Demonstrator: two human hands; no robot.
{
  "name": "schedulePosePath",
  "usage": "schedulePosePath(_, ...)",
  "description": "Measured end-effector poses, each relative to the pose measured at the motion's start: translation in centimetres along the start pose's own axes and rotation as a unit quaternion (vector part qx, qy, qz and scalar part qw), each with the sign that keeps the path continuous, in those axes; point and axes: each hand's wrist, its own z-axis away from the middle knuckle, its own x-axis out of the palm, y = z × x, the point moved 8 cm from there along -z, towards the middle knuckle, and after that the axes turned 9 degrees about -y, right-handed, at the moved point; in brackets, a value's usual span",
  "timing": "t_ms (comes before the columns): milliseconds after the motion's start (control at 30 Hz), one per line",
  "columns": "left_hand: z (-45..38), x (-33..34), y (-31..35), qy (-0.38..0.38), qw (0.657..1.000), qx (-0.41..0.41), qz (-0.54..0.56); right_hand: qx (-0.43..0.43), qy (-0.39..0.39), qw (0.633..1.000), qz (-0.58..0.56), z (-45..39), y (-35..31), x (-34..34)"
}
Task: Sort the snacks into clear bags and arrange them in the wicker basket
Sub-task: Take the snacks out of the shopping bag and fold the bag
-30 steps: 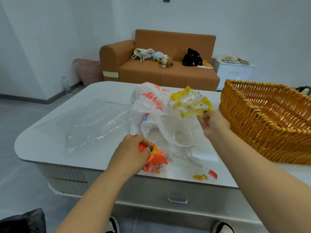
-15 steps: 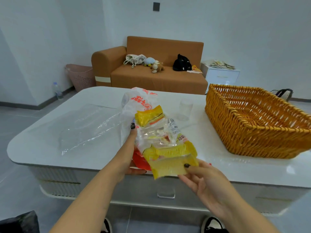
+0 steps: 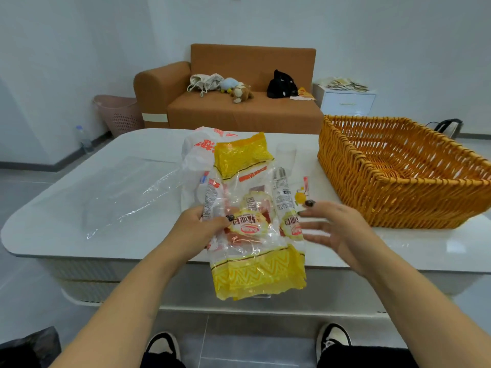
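Over the near edge of the tabletop (image 3: 79,208), the left hand (image 3: 198,229) now pinches the yellow snack pack (image 3: 252,221) at its left side, upright and flat toward the camera, while the right hand (image 3: 334,227) — which held the pack's lower edge half a second ago — has let go and hovers open just beside it. That reads as a handover, freeing the right hand to fetch the clear bag (image 3: 127,197) lying flat to the left; the basket (image 3: 398,181) holds no bags yet. Behind the pack a white carrier bag (image 3: 196,152) is mostly hidden — its contents cannot be made out.
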Motion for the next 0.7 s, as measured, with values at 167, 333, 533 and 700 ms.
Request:
schedulePosePath(167,0.1,1.4,1.0,-0.029,0.998,0.054,-0.015,-0.167,0.101,0.954,0.227,-1.5,-3.4,0.0)
schedulePosePath(333,0.2,1.7,0.9,-0.060,0.996,0.060,-0.005,-0.115,-0.069,0.987,0.091,-2.8,-3.5,1.1)
schedulePosePath(533,0.3,0.5,-0.1,-0.040,0.998,0.046,-0.028,-0.019,-0.221,0.963,0.156,-2.1,-1.6,2.9)
schedulePosePath(700,0.3,-1.2,-0.3,0.005,0.999,0.032,0.001,-0.104,-0.130,0.977,0.137,-2.0,-2.3,2.9)
